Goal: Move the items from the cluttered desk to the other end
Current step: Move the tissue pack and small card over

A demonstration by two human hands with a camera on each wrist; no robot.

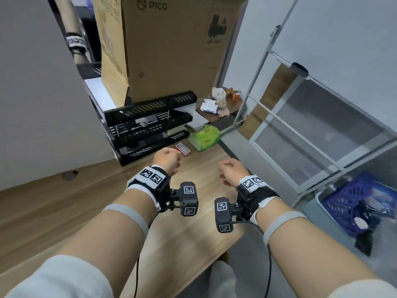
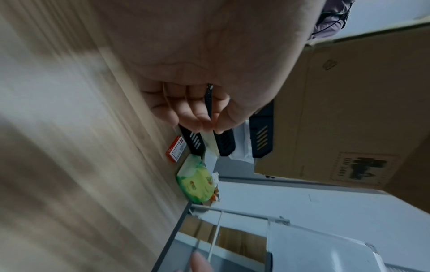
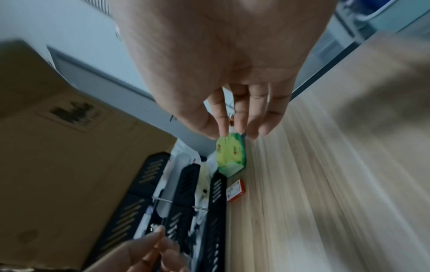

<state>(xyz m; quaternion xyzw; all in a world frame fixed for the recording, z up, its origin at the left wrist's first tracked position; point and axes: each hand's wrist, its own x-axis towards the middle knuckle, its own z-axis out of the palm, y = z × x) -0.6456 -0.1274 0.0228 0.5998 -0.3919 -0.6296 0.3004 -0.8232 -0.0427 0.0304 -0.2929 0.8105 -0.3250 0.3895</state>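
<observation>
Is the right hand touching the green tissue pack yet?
Apart. In the head view the right hand hovers over bare desk, with a clear strip of wood between it and the green tissue pack. The right wrist view only overlaps them.

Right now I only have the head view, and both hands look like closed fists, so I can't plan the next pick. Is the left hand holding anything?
Observer: Yes. The left wrist view shows the left hand pinching a thin dark item between thumb and fingers. I cannot tell what it is.
Operator: And the right hand?
Observer: In the right wrist view the right hand holds nothing, and its fingers hang loosely, slightly apart.
</observation>
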